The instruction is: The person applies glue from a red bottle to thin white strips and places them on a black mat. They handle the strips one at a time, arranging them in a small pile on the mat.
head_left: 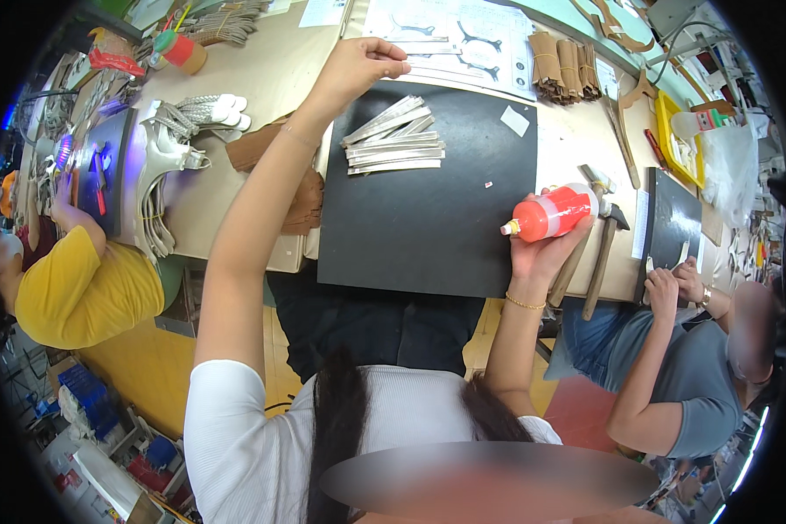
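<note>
The pale, narrow strips [393,162] lie in a loose fan on the black board [428,231], in front of the person, with a few more on the printed sheet [520,57] just beyond its far edge. The left hand [355,72] is out over that sheet, thumb and fingers drawn together at the near ends of the strips there; whether its grip pinches one or only touches it, I cannot tell. The right hand's [546,253] grip is closed around a red squeeze bottle [555,214], held above the board's right edge, tilted, its nozzle toward the left.

For good handling, I would take each strip lightly by one end, so that it stays straight and its neighbours are not dragged along. The bottle wants a relaxed hold at its middle, without pressure, and its nozzle kept clear of the fan and the printed sheet, since a stray drip could mark either.

A small white paper scrap [514,120] lies on the board. On the tan surface [284,65] around it, hammers [599,266] lie to the right, brown bundles [568,68] stand near the sheet, and a yellow tray [665,131] sits further right. White braided straps [205,113] lie to the left. Co-workers sit on both sides, one in a yellow top [87,284], one in a grey top [699,384], above a partly yellow floor [170,362].
</note>
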The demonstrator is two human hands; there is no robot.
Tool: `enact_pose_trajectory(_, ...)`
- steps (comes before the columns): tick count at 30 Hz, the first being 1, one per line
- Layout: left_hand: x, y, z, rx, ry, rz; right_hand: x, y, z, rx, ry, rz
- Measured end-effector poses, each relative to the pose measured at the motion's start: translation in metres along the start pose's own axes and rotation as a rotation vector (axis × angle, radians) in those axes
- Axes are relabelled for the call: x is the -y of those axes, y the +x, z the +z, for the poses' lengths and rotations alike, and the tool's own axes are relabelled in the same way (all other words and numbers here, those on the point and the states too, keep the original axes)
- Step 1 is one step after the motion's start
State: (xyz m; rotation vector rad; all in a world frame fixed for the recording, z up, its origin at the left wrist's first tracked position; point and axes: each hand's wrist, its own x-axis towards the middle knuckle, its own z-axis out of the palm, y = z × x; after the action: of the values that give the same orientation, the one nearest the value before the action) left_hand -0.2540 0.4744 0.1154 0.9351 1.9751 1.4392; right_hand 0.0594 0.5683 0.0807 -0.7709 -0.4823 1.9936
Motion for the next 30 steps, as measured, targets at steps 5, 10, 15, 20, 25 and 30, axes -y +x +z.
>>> enact_pose_trajectory(5,0.024,0.021,0.002,-0.048,0.457,0.037,0.001,0.002,-0.003,0.047,0.042,0.003)
enact_pose_trajectory(10,0.014,-0.04,-0.01,0.013,0.605,0.014,-0.002,0.003,-0.004,0.068,0.0,-0.017)
enact_pose_trajectory(15,0.011,-0.085,-0.016,0.021,0.684,-0.143,-0.005,0.001,0.0,0.059,-0.019,-0.03)
enact_pose_trajectory(20,0.005,-0.091,-0.015,-0.117,0.574,-0.148,-0.002,-0.002,0.003,0.075,-0.02,-0.01)
enact_pose_trajectory(25,-0.014,-0.126,-0.01,-0.071,0.021,-0.201,0.0,-0.005,0.004,0.056,-0.029,-0.032)
enact_pose_trajectory(30,-0.005,-0.172,0.028,0.1,-0.254,-0.374,-0.011,-0.01,0.001,0.048,-0.202,-0.183)
